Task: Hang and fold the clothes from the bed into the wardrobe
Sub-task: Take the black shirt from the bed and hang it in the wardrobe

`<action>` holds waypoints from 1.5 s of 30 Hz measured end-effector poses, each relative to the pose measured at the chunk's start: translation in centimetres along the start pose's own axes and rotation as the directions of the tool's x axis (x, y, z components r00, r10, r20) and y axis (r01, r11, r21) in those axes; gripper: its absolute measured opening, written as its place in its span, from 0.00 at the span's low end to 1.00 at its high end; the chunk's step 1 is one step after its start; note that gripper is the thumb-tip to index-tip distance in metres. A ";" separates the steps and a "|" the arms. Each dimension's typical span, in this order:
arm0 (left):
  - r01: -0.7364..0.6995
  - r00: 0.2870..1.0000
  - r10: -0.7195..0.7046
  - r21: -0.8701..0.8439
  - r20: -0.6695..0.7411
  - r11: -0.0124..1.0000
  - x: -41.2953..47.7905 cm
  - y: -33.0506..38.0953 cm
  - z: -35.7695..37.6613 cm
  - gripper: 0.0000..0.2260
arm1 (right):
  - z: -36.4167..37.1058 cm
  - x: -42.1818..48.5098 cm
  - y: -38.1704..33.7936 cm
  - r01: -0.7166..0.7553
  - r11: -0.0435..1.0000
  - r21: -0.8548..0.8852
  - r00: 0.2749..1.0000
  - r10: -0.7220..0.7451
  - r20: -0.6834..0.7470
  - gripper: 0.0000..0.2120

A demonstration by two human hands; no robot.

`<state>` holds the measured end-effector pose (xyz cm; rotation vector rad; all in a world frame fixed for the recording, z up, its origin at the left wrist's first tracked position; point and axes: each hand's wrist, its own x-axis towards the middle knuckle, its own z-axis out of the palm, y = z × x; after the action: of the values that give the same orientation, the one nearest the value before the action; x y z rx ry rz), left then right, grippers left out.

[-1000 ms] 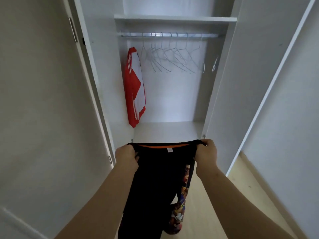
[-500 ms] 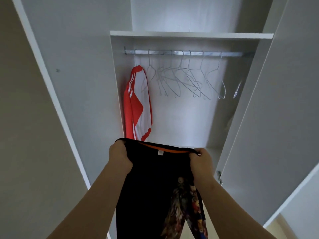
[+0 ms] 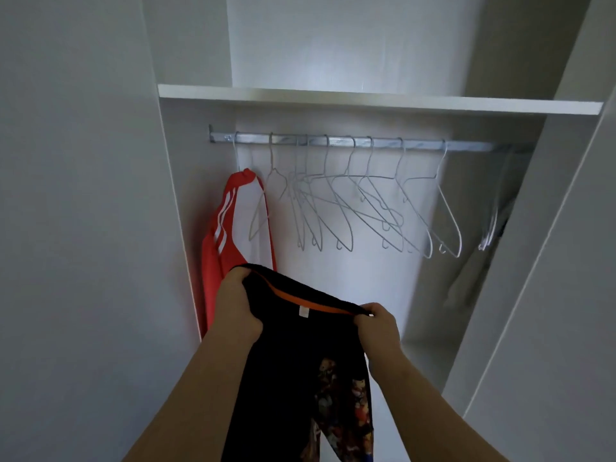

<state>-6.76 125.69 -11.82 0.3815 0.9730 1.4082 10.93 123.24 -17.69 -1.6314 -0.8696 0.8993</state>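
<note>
I hold a black garment with an orange inner collar band and a colourful printed part hanging at its lower right. My left hand grips its top edge on the left, raised a little higher than the other. My right hand pinches the top edge on the right. Both are in front of the open white wardrobe. Above and behind them a metal rail carries several bare wire hangers. A red and white shirt hangs at the rail's left end.
The open wardrobe doors stand close on both sides, the left door and the right door. A shelf runs above the rail. One more hanger dangles at the rail's far right, near a pale shadowy cloth.
The view has tilted up and closer to the wardrobe. Both hands have lifted the black garment higher toward the rail, the left hand rising more than the right.
</note>
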 end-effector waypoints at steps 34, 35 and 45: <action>-0.140 0.940 0.148 0.047 -0.306 0.989 18.0 8.1 4.0 0.14 | 24.7 23.9 -16.4 -0.349 0.821 0.452 0.781 -0.012 0.625 0.09; -0.140 0.939 0.150 0.056 -0.310 0.989 18.1 8.1 4.0 0.15 | 24.6 23.9 -16.4 -0.332 0.830 0.447 0.792 -0.012 0.610 0.07; -0.081 0.938 0.098 0.065 -0.333 0.995 17.9 8.2 3.9 0.08 | 21.7 23.0 -17.0 -0.240 0.861 0.447 0.826 -0.061 0.561 0.09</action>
<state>-11.34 145.06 -9.52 0.2269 1.2835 1.5659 0.54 156.29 -8.23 -0.9556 -0.8452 1.5803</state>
